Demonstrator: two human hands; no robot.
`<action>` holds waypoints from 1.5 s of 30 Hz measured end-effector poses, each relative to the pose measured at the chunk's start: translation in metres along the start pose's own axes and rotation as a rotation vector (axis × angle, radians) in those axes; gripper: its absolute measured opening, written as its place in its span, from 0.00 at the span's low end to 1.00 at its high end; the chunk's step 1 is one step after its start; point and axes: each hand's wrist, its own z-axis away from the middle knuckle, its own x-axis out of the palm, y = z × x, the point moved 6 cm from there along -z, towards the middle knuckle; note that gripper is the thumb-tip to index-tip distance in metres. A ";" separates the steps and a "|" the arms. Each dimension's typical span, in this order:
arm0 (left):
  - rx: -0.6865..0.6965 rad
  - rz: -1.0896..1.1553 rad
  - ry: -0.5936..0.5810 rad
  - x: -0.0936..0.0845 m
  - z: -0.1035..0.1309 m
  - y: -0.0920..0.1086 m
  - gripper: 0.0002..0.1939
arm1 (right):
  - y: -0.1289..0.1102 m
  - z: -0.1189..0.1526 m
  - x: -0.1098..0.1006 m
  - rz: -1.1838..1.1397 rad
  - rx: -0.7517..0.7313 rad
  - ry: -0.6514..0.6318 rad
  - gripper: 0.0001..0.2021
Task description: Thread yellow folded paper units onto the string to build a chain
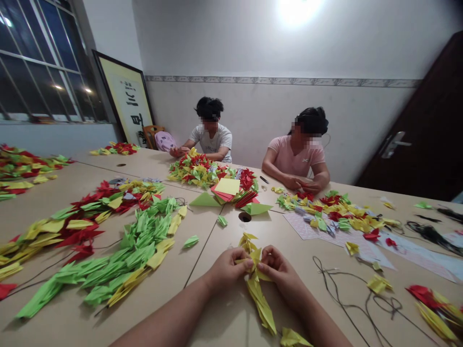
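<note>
A yellow folded-paper piece (255, 256) is held between my two hands above the near part of the table. My left hand (228, 269) pinches its left side between thumb and fingers. On the right side, my right hand (281, 271) grips it with thumb and curled fingers. Below my hands lies a strand of yellow folded papers (261, 306), running toward me; whether it joins the held piece I cannot tell. Another yellow folded paper (293, 338) rests at the bottom edge of the view.
Green folded-paper strands (141, 246) cover the table's left. Square paper sheets (227, 186) lie ahead, beside a large colourful pile (193, 168). Loose dark cord (338, 284) curls at right, near yellow pieces. Two people (213, 137) sit across the table (202, 274).
</note>
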 end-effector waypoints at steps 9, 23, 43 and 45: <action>-0.032 0.032 0.005 -0.002 0.000 -0.002 0.19 | 0.001 0.000 0.007 0.000 0.012 -0.108 0.15; -0.083 -0.045 -0.137 -0.002 0.000 -0.008 0.21 | 0.000 0.005 0.005 -0.008 0.070 -0.116 0.17; -0.056 -0.086 0.012 -0.009 -0.001 -0.008 0.17 | -0.026 0.027 0.015 1.327 -0.250 -0.071 0.12; -0.067 -0.081 0.011 -0.008 -0.001 -0.009 0.16 | -0.023 0.027 0.019 1.394 -0.206 -0.080 0.12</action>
